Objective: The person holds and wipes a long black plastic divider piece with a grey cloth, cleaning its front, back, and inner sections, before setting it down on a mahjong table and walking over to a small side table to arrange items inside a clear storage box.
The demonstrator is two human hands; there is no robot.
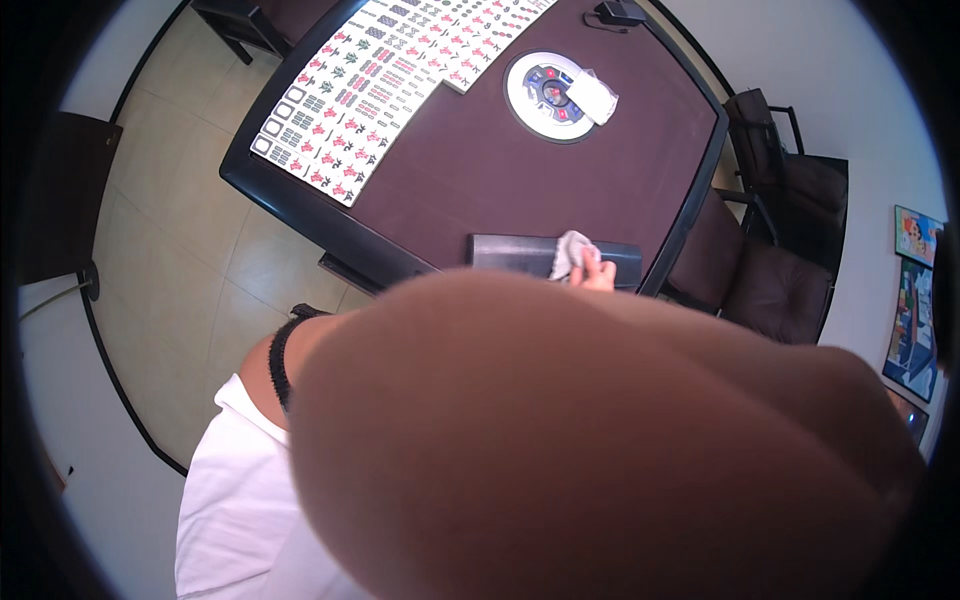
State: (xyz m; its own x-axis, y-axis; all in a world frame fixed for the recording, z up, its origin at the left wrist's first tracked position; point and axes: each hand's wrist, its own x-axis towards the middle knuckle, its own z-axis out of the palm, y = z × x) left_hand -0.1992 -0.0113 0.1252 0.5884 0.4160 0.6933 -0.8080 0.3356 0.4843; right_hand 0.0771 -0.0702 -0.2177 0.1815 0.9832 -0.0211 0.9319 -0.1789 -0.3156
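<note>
My right hand [596,271] holds a crumpled white cloth [574,253] against a long, dark, glossy panel [514,251] at the near edge of a mahjong table [465,172]. My left hand is out of view. A large, blurred stretch of bare arm close to the camera hides the lower middle. Many white mahjong tiles [367,97] lie face up in close rows along the table's left side. A round white control dial [525,112] sits in the brown tabletop, with a white packet or folded cloth [592,96] over its right part.
A black power adapter [619,13] with a cable lies at the table's far corner. Dark padded chairs [776,292] stand along the right side. Another dark chair [251,26] is at the upper left, near a dark cabinet or board [64,195]. The table has a raised black rim [315,217].
</note>
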